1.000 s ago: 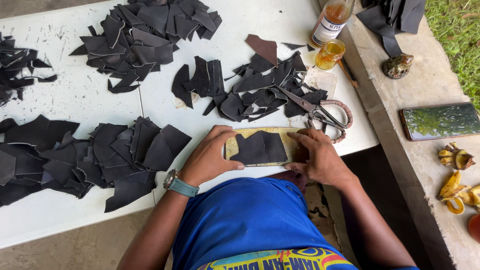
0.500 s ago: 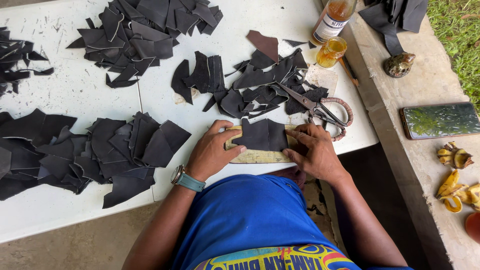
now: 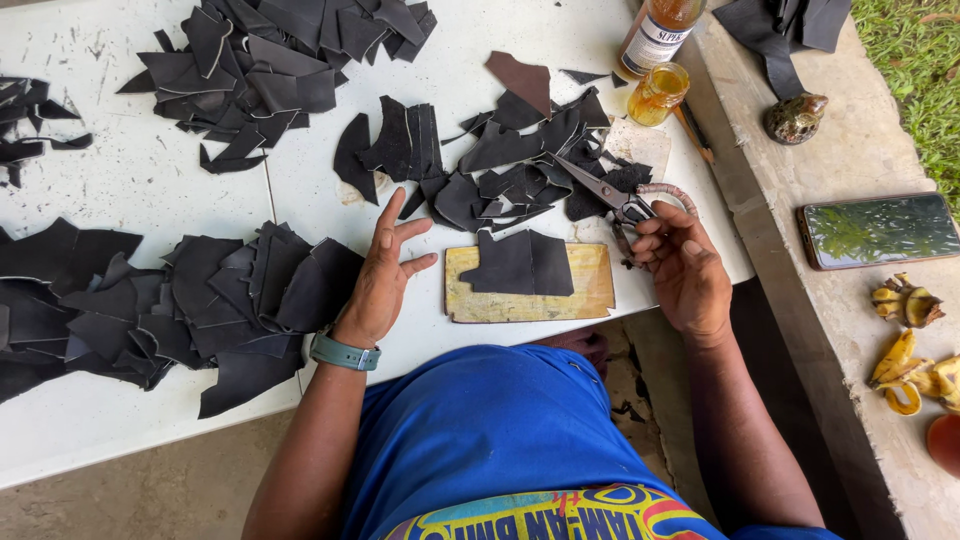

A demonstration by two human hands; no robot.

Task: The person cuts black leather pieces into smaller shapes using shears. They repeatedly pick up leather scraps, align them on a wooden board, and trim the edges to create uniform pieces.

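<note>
Left hand (image 3: pixel 383 272) is resting released left of the board (image 3: pixel 530 300); right hand (image 3: pixel 680 265) is grasping scissors (image 3: pixel 615 195) beside it; beyond, a jar (image 3: pixel 658 94) is holding amber liquid.

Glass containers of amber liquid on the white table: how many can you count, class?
2: a labelled bottle at the top edge, partly cropped, and a small jar just below it. None seem hidden.

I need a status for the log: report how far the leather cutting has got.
Done: cut dark pieces lie in piles across the white table. In hand: one dark piece lies on the wooden board; the right hand is at the scissors, while the left hand rests open beside the board. Left: that piece looks uncut.
</note>
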